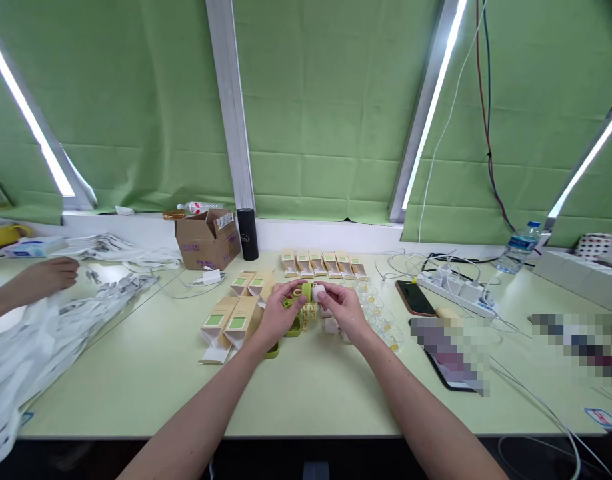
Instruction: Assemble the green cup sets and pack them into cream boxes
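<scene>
My fingers (pixel 302 300) of both hands are pinched on one small assembly held just above the surface (pixel 306 393): the left hand (pixel 279 313) grips a green piece (pixel 306 291), the right hand (pixel 343 308) grips a small white round part (pixel 318 292) pressed against it. Landmark: the black cylinder (pixel 247 233) at the back edge. The held assembly sits in front of that cylinder and slightly to its right, well apart from it.

Risks, in my judgement:
- The white part is small and held only at my fingertips; a slip would drop it among the loose green and yellow pieces (pixel 306 319) directly below.
- The row of small cartons (pixel 322 263), right of the cylinder, stands close behind my hands; a jerk could topple them.
- The clear trays (pixel 381 319) lie beside my right wrist and could be knocked.
- Another person's hand (pixel 53 275), far left of the cylinder, works on white bags (pixel 46 327); no interference seen.
</scene>
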The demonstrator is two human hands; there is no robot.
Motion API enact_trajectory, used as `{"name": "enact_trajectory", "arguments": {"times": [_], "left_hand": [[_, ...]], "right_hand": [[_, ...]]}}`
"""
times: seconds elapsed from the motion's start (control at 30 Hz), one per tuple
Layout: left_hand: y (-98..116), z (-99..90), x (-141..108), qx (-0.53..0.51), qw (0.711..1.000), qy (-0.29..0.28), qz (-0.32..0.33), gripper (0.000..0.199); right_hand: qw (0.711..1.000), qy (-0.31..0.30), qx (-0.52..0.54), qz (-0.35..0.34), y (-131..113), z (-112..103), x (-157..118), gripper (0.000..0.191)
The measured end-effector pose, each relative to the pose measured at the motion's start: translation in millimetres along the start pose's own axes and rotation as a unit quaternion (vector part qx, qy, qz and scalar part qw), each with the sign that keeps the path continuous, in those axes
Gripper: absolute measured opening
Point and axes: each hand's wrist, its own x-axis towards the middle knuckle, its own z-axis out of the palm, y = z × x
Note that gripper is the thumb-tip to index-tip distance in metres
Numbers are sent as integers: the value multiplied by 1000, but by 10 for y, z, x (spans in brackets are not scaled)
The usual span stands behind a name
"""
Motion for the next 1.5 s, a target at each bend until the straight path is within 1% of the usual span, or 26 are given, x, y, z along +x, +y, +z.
{"name": "enact_trajectory", "arguments": {"times": [0.2, 0.5, 0.8, 0.93, 1.1, 1.23, 1.43, 1.5], "left_hand": [[2, 17, -15, 30, 999, -11, 4, 51], [-18, 24, -30, 24, 999, -15, 18, 43], [-40, 15, -40, 54, 998, -28, 22, 43], [-37, 26, -41, 50, 998, -23, 21, 44], [-28, 37, -43, 48, 998, -20, 22, 44], [-25, 36, -45, 42, 999, -18, 26, 45], [4, 28, -44, 44, 998, -24, 27, 46], [13, 28, -44, 54, 998, -24, 32, 46]], "right_hand": [[1000, -5, -1, -1, 9, 0, -4, 52], [1000, -11, -4, -16, -35, 20, -29, 44], [1000, 8, -12, -10, -27, 54, -31, 50], [999, 28, -24, -22, -25, 73, -40, 51], [998, 37, -37, -26, -17, 103, -60, 51], [998, 42, -42, -36, -18, 130, -80, 47], [999, 18, -30, -30, -20, 122, -80, 50], [999, 19, -28, -29, -19, 124, -78, 49]]}}
